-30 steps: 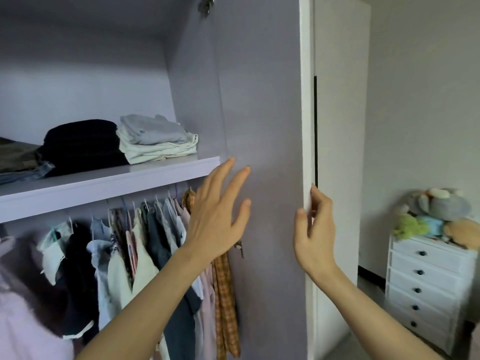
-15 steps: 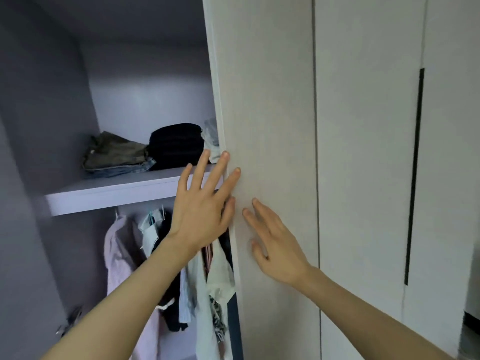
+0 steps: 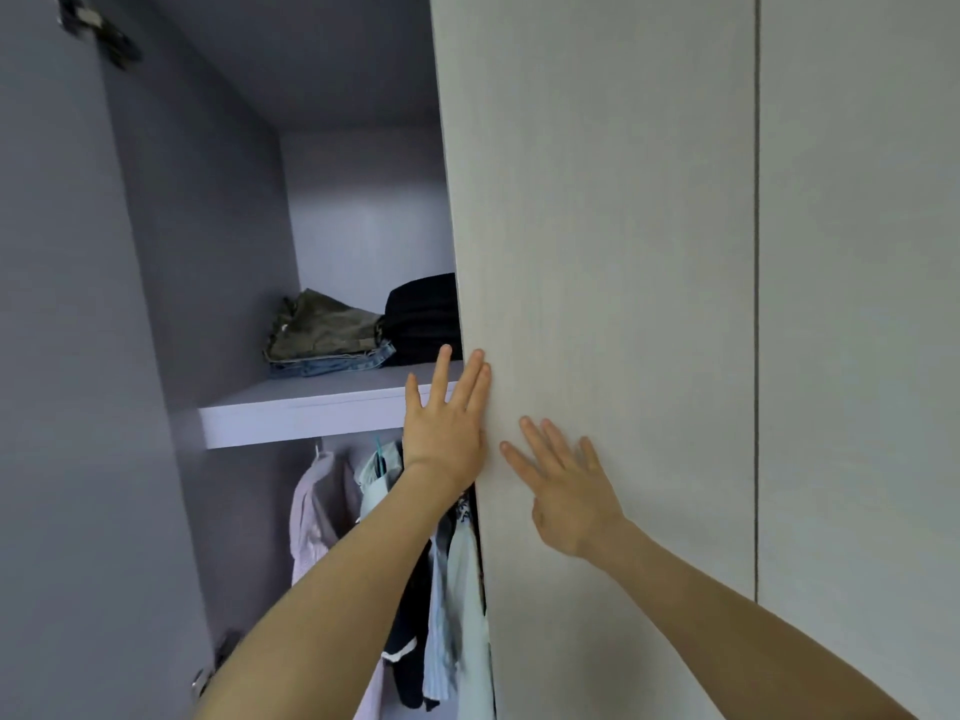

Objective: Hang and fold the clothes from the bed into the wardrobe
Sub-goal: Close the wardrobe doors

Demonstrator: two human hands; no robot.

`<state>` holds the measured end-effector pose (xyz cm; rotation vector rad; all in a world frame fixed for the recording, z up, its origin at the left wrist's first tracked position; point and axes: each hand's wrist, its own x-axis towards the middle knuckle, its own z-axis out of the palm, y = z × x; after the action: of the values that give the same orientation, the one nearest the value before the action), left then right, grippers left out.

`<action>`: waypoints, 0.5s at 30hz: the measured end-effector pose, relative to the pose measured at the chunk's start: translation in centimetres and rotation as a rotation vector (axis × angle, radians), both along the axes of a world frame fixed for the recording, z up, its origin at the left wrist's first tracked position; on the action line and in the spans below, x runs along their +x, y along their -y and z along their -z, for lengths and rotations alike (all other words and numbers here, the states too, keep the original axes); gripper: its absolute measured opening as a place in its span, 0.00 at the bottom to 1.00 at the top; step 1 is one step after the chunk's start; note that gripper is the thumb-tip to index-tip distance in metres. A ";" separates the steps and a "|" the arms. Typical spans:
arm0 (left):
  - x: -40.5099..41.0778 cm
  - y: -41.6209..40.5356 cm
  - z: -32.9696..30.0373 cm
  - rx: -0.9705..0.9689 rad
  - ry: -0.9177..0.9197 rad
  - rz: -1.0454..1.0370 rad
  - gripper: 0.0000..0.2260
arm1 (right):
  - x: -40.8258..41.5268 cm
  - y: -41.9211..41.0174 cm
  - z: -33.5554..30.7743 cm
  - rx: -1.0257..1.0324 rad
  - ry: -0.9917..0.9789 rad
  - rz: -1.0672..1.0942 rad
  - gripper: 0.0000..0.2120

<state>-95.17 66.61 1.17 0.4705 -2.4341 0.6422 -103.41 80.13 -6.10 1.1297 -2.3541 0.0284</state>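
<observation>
Both hands flat on the pale wardrobe door (image 3: 597,252), fingers straight, gripping nothing: left hand (image 3: 447,433) at its free edge, right hand (image 3: 563,485) on the face just beside. Open gap left of that edge. Folded clothes (image 3: 327,335) on the shelf (image 3: 301,407); a black pile (image 3: 423,319) part hidden by the door. Hanging clothes (image 3: 322,506) below, partly covered by the left forearm.

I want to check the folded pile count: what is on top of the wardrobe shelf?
On the shelf: an olive garment stacked on folded jeans, and a black pile beside them. The door covers the rest.
</observation>
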 end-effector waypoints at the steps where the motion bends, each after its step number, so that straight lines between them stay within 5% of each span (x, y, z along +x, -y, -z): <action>1: -0.5 0.3 -0.2 0.015 0.009 -0.015 0.31 | -0.3 0.3 -0.4 0.027 -0.001 0.014 0.36; 11: -3.6 2.3 -1.3 0.124 0.116 -0.052 0.35 | -2.9 1.7 -2.1 0.148 0.030 0.039 0.32; 15: -2.1 1.3 -1.4 0.132 0.066 0.101 0.23 | -1.9 1.6 -1.8 -0.024 0.118 -0.077 0.23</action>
<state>-97.27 65.33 2.61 0.3805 -2.5558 0.4628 -105.33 78.52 -4.31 1.2373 -2.4048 0.1537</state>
